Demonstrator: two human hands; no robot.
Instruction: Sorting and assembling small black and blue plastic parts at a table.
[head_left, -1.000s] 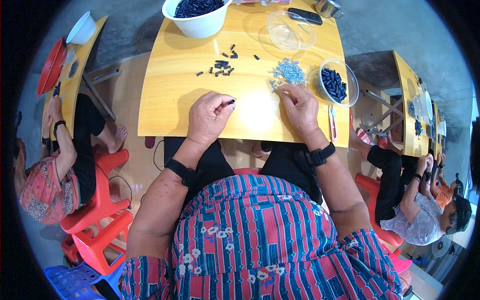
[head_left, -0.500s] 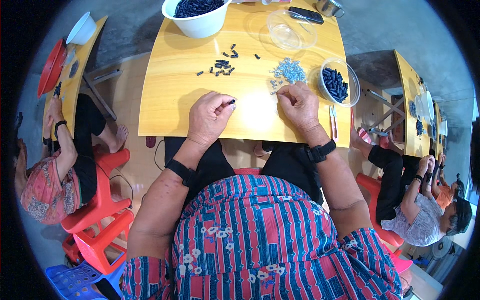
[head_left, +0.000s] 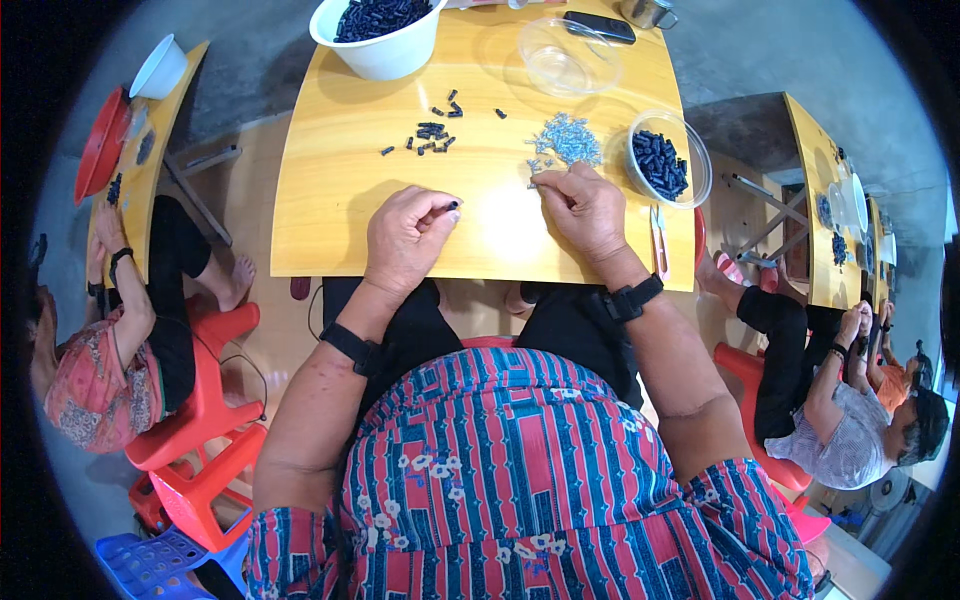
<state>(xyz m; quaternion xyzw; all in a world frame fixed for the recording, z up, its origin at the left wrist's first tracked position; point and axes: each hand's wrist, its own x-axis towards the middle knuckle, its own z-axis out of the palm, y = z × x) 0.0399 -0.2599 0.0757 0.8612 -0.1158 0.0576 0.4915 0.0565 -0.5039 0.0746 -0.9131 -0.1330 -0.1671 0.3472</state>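
Observation:
My left hand (head_left: 408, 238) is closed in a pinch above the near part of the table, holding a small black cylindrical piece (head_left: 453, 205) between thumb and forefinger. With its fingers pressed together, my right hand (head_left: 587, 212) rests at the near edge of a heap of small clear bluish pieces (head_left: 570, 138). Its fingertips reach the loose pieces there; whatever lies between them is too small to make out. Several loose black pieces (head_left: 431, 131) are scattered beyond my left hand. A clear round tub (head_left: 706, 180) of similar black pieces stands to the right of my right hand.
A white basin (head_left: 390, 58) full of black pieces stands at the table's far left. Farther right are an empty clear container (head_left: 560, 72), a black phone-like device (head_left: 600, 27) and a metal mug (head_left: 648, 13). Small scissors-like snips (head_left: 659, 242) lie near the right edge. People work at neighbouring tables.
The whole view has shifted slightly. My right fingertips have moved a little left, against the loose clear pieces. My left hand keeps its pinch on the black piece.

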